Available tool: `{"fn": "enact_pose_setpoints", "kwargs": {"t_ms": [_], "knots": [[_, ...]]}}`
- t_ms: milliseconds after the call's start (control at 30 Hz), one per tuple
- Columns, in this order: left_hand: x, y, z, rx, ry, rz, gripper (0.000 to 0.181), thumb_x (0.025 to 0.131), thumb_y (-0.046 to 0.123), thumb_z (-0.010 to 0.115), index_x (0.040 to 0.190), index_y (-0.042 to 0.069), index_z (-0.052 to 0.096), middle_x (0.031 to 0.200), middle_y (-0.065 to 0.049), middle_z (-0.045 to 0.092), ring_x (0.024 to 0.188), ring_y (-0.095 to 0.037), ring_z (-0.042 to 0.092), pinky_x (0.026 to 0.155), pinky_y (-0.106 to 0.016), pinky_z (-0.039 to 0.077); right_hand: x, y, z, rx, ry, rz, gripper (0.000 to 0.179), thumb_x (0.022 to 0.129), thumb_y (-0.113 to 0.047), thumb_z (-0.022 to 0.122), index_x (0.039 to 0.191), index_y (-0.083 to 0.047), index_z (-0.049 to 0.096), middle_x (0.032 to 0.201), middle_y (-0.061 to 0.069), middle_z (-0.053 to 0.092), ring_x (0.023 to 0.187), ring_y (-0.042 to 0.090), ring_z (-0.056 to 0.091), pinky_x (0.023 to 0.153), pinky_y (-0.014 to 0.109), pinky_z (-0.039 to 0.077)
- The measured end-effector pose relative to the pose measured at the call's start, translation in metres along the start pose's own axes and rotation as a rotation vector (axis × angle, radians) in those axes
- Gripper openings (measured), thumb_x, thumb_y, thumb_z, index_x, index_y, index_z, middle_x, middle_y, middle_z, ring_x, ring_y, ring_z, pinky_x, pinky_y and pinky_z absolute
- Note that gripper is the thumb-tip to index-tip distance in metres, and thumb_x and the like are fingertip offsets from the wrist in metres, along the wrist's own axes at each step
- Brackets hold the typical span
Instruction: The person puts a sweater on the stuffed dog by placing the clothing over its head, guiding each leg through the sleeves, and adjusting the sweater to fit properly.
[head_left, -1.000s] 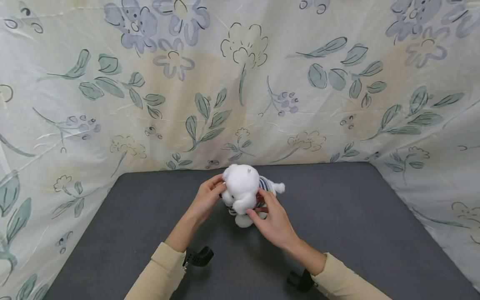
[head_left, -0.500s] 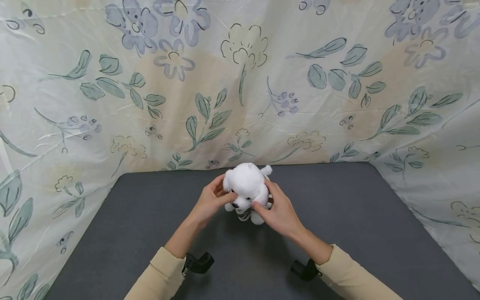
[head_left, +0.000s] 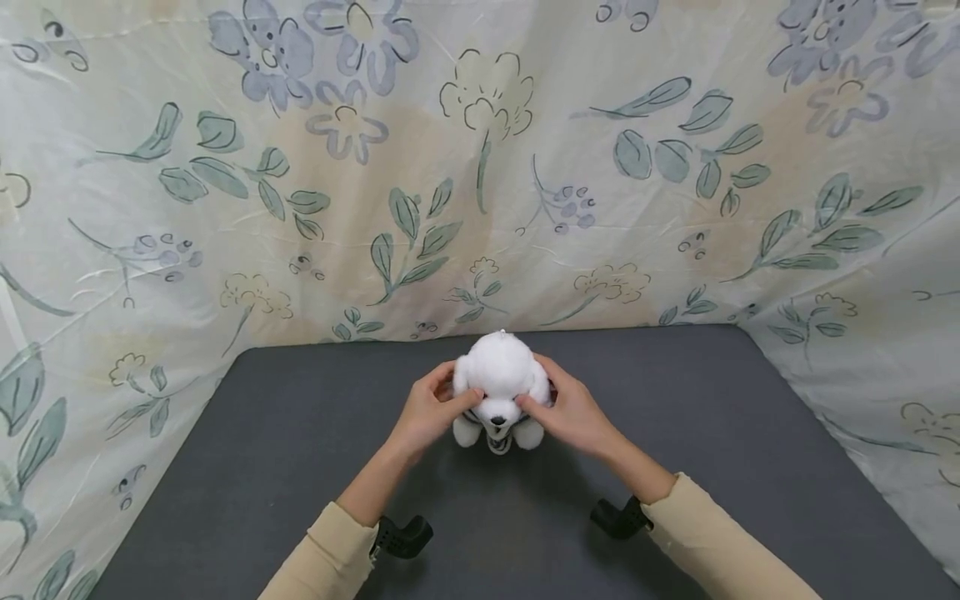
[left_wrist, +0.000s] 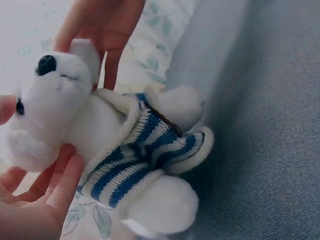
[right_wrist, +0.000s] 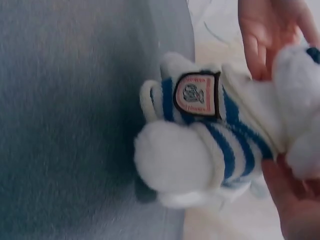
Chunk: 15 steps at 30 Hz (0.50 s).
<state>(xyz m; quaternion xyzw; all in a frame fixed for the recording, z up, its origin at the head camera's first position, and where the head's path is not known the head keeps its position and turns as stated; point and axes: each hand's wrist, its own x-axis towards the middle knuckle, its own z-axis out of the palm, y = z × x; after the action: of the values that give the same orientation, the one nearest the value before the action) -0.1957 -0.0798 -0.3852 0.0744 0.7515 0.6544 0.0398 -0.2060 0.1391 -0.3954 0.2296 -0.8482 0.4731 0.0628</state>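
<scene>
A white plush dog (head_left: 501, 367) faces the head camera near the far part of the table, its black nose showing low on the head. My left hand (head_left: 431, 408) holds one side of its head, thumb by the eye. On the other side my right hand (head_left: 573, 408) grips the head in the same way, thumb on the face. The dog wears a blue and white striped knit sweater (left_wrist: 122, 175), and a patch (right_wrist: 197, 95) on the sweater shows in the right wrist view. Whether its paws touch the table cannot be told.
The dark grey table (head_left: 300, 450) spreads around the dog. Behind it hangs a curtain (head_left: 487, 167) printed with flowers and leaves, which meets the table's far edge. A black wrist device (head_left: 405, 537) is strapped below each hand.
The plush dog has turned from lying sideways, head down, to facing the camera squarely. Both hands have turned it, and the right hand has shifted slightly to the right and up.
</scene>
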Motion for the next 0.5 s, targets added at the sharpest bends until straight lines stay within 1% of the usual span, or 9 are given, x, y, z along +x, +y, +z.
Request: {"fn": "enact_pose_setpoints", "kwargs": {"t_ms": [33, 133, 300, 367, 500], "knots": [[0.002, -0.004, 0.0, -0.002, 0.005, 0.003, 0.05, 0.082, 0.023, 0.07, 0.128, 0.014, 0.052, 0.122, -0.009, 0.056, 0.105, -0.021, 0.06, 0.084, -0.037, 0.05, 0.001, 0.002, -0.002, 0.012, -0.016, 0.002, 0.06, 0.086, -0.02, 0.066, 0.138, -0.009, 0.038, 0.123, 0.014, 0.054, 0.098, 0.023, 0.059, 0.074, 0.033, 0.05], [0.004, -0.006, 0.001, -0.009, -0.001, 0.004, 0.045, 0.085, 0.022, 0.067, 0.126, 0.011, 0.053, 0.124, -0.011, 0.055, 0.102, -0.021, 0.061, 0.084, -0.039, 0.05, 0.005, 0.01, -0.006, 0.037, -0.05, 0.005, 0.061, 0.086, -0.02, 0.065, 0.139, -0.01, 0.037, 0.127, 0.015, 0.051, 0.104, 0.026, 0.057, 0.077, 0.036, 0.049], [0.008, -0.012, 0.002, -0.012, 0.0, -0.01, 0.041, 0.085, 0.022, 0.066, 0.124, 0.012, 0.056, 0.123, -0.011, 0.056, 0.097, -0.019, 0.064, 0.083, -0.041, 0.05, 0.008, 0.017, -0.008, 0.044, -0.083, 0.022, 0.061, 0.086, -0.021, 0.065, 0.139, -0.012, 0.037, 0.129, 0.014, 0.049, 0.107, 0.027, 0.056, 0.079, 0.038, 0.049], [0.008, -0.015, 0.002, -0.01, 0.0, -0.012, 0.04, 0.085, 0.022, 0.067, 0.123, 0.013, 0.057, 0.123, -0.01, 0.056, 0.097, -0.019, 0.064, 0.084, -0.042, 0.05, 0.008, 0.019, -0.008, 0.043, -0.095, 0.024, 0.061, 0.086, -0.022, 0.065, 0.14, -0.012, 0.037, 0.13, 0.014, 0.049, 0.107, 0.027, 0.056, 0.08, 0.039, 0.049], [0.01, -0.022, 0.003, 0.001, -0.009, 0.006, 0.041, 0.086, 0.023, 0.066, 0.123, 0.012, 0.056, 0.123, -0.011, 0.056, 0.099, -0.021, 0.063, 0.084, -0.043, 0.05, 0.007, 0.024, -0.006, 0.05, -0.104, 0.024, 0.061, 0.087, -0.022, 0.064, 0.14, -0.011, 0.036, 0.131, 0.014, 0.048, 0.108, 0.027, 0.055, 0.081, 0.039, 0.048]]}}
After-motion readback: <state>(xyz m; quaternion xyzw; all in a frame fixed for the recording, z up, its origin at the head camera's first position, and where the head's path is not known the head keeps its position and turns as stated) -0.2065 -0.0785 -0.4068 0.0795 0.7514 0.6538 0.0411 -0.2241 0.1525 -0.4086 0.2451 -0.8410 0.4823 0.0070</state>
